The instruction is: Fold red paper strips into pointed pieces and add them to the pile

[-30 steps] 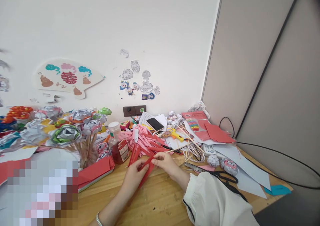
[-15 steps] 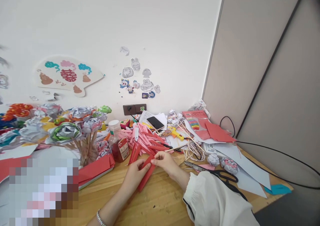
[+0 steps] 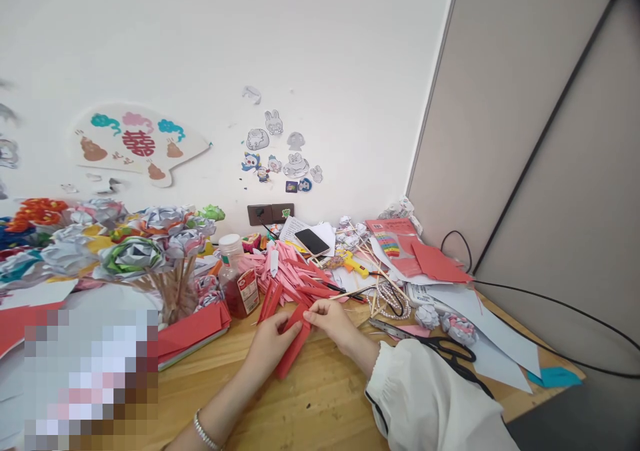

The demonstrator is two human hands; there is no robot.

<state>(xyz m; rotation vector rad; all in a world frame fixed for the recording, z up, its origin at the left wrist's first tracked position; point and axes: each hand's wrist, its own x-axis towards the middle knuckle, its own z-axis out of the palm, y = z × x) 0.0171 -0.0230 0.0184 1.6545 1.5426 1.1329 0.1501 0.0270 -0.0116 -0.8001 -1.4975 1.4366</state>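
Left hand (image 3: 270,339), right hand (image 3: 334,324), both pinching red paper (image 3: 295,349) (scissors (image 3: 436,342) nearby)

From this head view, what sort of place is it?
Probably a paper-craft corner, at a wooden table against a white wall. Signs: paper flowers on sticks, a heap of pink and red paper strips, and black-handled scissors.

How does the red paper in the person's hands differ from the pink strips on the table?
The red paper is deep red; the pink strips are paler. The red paper is held in the left hand and right hand; the pink strips lie heaped on the table. The red paper looks broader than the pink strips. Both are longer than wide.
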